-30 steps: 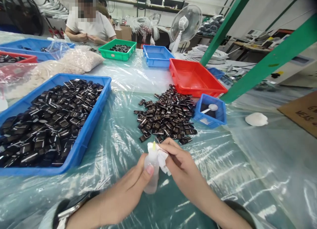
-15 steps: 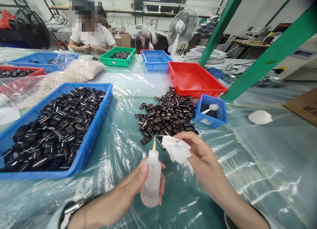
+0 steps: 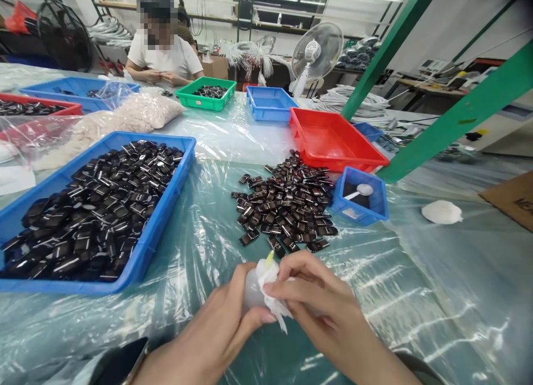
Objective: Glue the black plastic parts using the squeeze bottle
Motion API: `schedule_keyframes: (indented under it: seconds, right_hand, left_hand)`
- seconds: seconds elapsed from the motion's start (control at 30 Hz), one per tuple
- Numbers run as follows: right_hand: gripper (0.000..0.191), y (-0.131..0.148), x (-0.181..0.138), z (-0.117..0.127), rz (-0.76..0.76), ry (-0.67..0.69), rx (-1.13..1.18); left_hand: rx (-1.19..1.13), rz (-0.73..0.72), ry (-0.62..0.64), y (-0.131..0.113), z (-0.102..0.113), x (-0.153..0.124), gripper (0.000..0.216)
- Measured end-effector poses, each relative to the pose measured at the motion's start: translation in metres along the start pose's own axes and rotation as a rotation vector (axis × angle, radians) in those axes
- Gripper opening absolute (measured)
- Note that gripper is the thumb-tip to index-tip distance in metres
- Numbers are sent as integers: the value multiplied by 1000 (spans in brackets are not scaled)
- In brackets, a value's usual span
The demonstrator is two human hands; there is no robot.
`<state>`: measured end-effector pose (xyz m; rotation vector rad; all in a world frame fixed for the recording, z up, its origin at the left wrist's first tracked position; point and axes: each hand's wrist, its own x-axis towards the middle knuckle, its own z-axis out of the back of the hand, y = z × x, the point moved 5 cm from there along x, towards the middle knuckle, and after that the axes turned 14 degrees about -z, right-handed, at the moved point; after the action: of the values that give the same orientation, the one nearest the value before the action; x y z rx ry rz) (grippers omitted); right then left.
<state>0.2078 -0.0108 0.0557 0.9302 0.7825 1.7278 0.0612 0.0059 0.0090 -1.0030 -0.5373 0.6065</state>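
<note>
My left hand [image 3: 227, 313] is wrapped round a translucent squeeze bottle [image 3: 252, 291], which tilts with its yellow-green needle tip [image 3: 270, 257] pointing away from me. My right hand [image 3: 318, 296] pinches a crumpled white tissue [image 3: 275, 304] against the bottle's neck, covering part of it. Just beyond the hands lies a heap of small dark glossy rectangular pieces [image 3: 287, 201] on the plastic-covered table [image 3: 200, 251]. A large blue tray [image 3: 185, 171] at the left is filled with similar dark pieces.
A small blue bin [image 3: 362, 213] holds a white spoon [image 3: 364, 190] and dark material. Behind it stand a red tray [image 3: 345, 157], a blue tray [image 3: 272, 115] and a green tray [image 3: 206, 103]. A green post [image 3: 387, 57] rises at right. A person [image 3: 164, 54] sits across the table.
My right hand has brought the tissue left onto the bottle's neck. The bottle has tipped from upright, and my left hand has turned with it. The view has shifted slightly.
</note>
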Motion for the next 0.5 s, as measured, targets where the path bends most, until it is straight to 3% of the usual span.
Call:
schedule_keyframes:
  seconds: [0.13, 0.3, 0.5]
  right_hand:
    - [44, 0, -3, -3, 2, -17, -54]
    - [57, -2, -14, -6, 36, -134, -99]
    - [57, -8, -16, 2, 11, -364, -189]
  left_hand:
    - [14, 66, -22, 3, -1, 1, 39]
    - [132, -10, -106, 2, 2, 1, 43]
    - [277, -66, -129, 1, 4, 2, 41]
